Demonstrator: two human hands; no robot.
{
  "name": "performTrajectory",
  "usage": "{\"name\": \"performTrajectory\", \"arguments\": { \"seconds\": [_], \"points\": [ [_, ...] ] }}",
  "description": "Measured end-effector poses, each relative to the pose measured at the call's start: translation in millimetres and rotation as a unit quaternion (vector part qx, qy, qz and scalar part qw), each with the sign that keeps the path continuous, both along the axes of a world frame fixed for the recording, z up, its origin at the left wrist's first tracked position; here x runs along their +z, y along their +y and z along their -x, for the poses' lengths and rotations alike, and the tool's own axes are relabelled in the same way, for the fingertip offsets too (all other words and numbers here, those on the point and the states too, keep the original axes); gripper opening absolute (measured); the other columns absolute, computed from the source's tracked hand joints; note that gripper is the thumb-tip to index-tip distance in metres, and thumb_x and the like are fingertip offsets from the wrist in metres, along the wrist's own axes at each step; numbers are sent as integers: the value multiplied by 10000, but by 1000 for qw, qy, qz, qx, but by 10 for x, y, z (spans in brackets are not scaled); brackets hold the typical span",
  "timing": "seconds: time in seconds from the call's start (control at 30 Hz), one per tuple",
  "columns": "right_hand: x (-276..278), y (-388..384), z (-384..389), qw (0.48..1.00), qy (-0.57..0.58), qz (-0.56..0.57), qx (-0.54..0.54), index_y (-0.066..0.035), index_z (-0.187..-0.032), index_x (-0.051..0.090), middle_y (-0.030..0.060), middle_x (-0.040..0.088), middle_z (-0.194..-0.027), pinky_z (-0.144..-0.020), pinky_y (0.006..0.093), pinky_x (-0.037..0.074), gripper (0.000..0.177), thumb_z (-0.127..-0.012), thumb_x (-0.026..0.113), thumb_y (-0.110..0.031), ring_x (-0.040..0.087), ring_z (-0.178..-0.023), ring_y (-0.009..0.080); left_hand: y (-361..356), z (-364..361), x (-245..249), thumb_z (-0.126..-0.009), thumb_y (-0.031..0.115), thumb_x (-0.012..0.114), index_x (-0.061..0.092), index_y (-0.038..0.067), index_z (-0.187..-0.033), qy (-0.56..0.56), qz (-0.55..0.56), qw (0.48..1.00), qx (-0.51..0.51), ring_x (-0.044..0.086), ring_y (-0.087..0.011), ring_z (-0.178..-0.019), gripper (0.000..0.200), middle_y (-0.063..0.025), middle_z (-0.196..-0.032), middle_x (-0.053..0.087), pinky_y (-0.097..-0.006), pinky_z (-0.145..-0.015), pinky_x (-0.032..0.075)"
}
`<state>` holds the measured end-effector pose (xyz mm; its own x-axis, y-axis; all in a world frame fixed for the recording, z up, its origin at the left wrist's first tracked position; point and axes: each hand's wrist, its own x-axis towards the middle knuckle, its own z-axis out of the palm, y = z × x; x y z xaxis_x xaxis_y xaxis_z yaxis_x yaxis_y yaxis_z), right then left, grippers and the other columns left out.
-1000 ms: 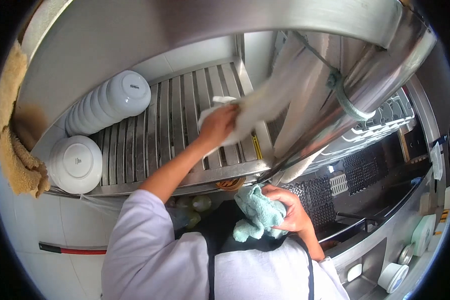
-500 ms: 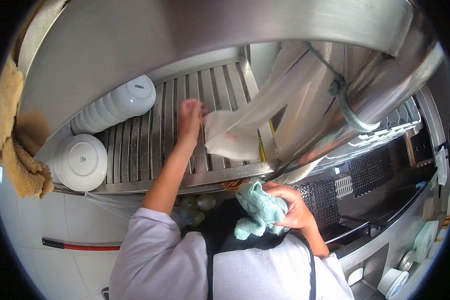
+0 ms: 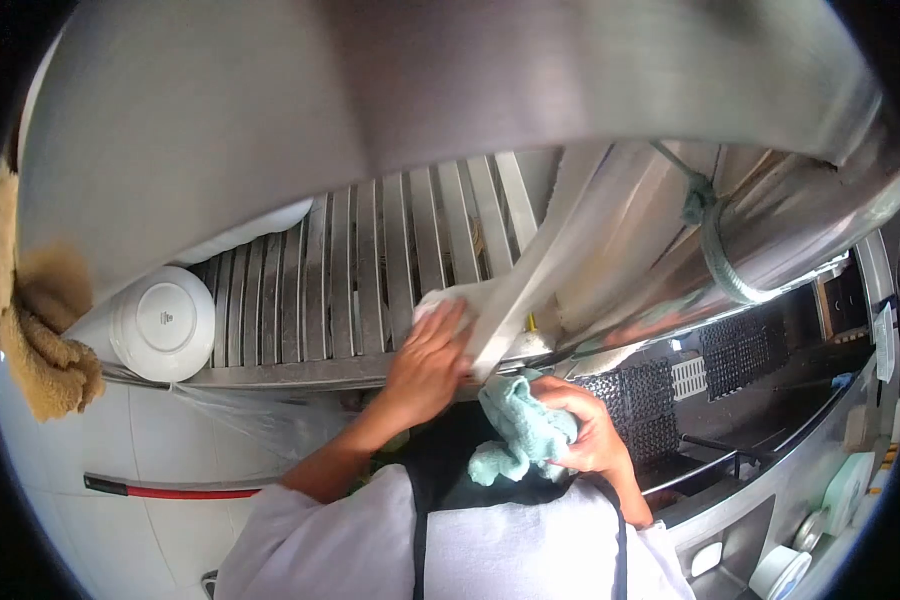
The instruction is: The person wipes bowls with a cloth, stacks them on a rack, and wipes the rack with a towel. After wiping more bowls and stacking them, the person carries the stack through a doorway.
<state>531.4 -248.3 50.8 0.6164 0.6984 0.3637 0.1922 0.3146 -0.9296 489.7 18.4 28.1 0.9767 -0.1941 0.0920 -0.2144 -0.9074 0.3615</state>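
Clock positions are being taken from the view's centre. Just off centre towards 7 o'clock, the left hand (image 3: 432, 368) is being held back-upward, its fingers being laid nearly straight over the end of a white cloth (image 3: 502, 312); whether the cloth is being pinched cannot be told. The left forearm is being angled in from 7 o'clock, near the front edge of a slatted rack (image 3: 367, 275). At 5 o'clock, a bunched green cloth (image 3: 523, 420) is being gripped by the right hand (image 3: 588, 432), with fingers and thumb being curled round it, close to the black apron (image 3: 440, 455). An inverted white plate (image 3: 168, 325) is being supported at 9 o'clock.
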Motion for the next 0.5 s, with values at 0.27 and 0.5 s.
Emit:
{"name": "performTrajectory", "arguments": {
  "seconds": [0.27,0.5],
  "points": [
    [-118,-84,79,1000,9,0,-7,-11,-1185,633,177,644,-1171,-963,392,473,535,-692,800,-138,636,-1093,303,573,-707,-83,-1010,345,475,322,-51,-1511,30,-127,991,33,183,-366,-1519,657,-225,-1622,228,-480,-1241,151],
    [-2,-79,190,1000,-1,-7,28,-1,-1162,643,177,645,-1160,-946,394,474,518,-689,795,-146,637,-1071,310,434,-2422,-342,-1042,457,345,263,-16,-1543,-35,-119,992,-26,165,-381,-1517,694,-247,-1621,200,-469,-1239,158]
  ]
}}
